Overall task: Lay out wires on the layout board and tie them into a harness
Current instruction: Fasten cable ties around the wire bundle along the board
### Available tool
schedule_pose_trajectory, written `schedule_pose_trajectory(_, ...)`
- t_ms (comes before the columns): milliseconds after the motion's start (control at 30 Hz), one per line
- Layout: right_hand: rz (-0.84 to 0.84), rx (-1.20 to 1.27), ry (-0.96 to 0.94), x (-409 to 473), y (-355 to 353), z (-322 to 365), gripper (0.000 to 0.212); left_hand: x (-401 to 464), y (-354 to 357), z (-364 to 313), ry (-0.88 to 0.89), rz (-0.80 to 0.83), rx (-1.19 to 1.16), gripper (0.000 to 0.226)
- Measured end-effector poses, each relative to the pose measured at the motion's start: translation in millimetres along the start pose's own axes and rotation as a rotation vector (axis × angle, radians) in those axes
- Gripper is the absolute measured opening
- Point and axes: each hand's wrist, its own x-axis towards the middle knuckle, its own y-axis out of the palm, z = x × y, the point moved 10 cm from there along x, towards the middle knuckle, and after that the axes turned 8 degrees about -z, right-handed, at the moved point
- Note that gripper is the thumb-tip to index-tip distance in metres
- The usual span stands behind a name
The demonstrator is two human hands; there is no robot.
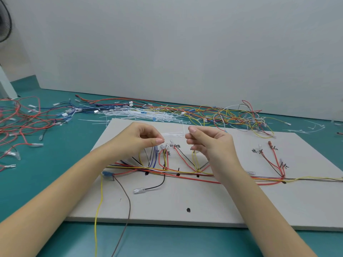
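Leftmost, loose wires: a tangle of mostly red insulated wires [22,125] with clear terminal sleeves lies on the teal tabletop [55,164], left of the board.
Left hand: the left hand [138,139] hovers above the board's far left part; its thumb and forefinger pinch one end of a thin white plastic cable tie [172,134], a narrow grip.
Cable tie: it spans level between the two hands, above the board.
Harness wires: the bundle of red, yellow, black, blue and white wires [185,172] runs left to right across the pale grey rectangular layout board [185,204], with branches rising toward handwritten labels.
Right hand: the right hand [206,140] has its fingers curled at the tie's other end; whether they actually hold it I cannot tell.
Far pile: white cable ties [141,114] and multicoloured wires [232,115] lie beyond the board.
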Motion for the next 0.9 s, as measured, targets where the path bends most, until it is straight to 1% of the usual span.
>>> schedule_pose_trajectory(133,0.014,-0.013,0.038,0,-3,-10,0.008,-2,-2,-1,-0.020,-0.002,-0.023,0.012)
schedule_pose_trajectory(200,-0.003,-0.013,0.039,1,-7,-10,0.009,-4,-7,-2,-0.049,0.026,-0.012,0.005)
schedule_pose_trajectory(267,-0.012,0.003,0.034,3,-12,-7,0.010,-10,-18,1,-0.102,0.120,0.037,0.009)
schedule_pose_trajectory(333,-0.011,0.020,0.029,4,-16,-4,0.011,-19,-31,10,-0.154,0.247,0.129,0.010)
schedule_pose_trajectory(367,-0.007,0.028,0.027,4,-17,-3,0.011,-23,-38,14,-0.169,0.284,0.171,0.012)
schedule_pose_trajectory(467,0.008,0.039,0.034,5,-17,-3,0.012,-26,-48,21,-0.191,0.296,0.212,0.014)
schedule_pose_trajectory(533,0.014,0.011,0.025,5,-17,-2,0.012,-30,-38,21,-0.192,0.349,0.256,0.018)
schedule_pose_trajectory(633,0.017,-0.027,-0.006,5,-18,-1,0.013,-37,-16,20,-0.163,0.464,0.364,0.036)
schedule_pose_trajectory(667,0.023,-0.037,-0.015,5,-17,0,0.014,-38,-13,18,-0.155,0.459,0.377,0.042)
schedule_pose_trajectory(733,0.047,-0.062,-0.033,3,-15,1,0.016,-34,-15,10,-0.137,0.366,0.322,0.047)
schedule_pose_trajectory(833,0.091,-0.083,-0.045,0,-8,1,0.018,-23,-20,-7,-0.048,0.187,0.198,0.039)
schedule_pose_trajectory(900,0.108,-0.086,-0.036,-2,-4,-1,0.018,-21,-16,-15,-0.018,0.117,0.089,0.034)
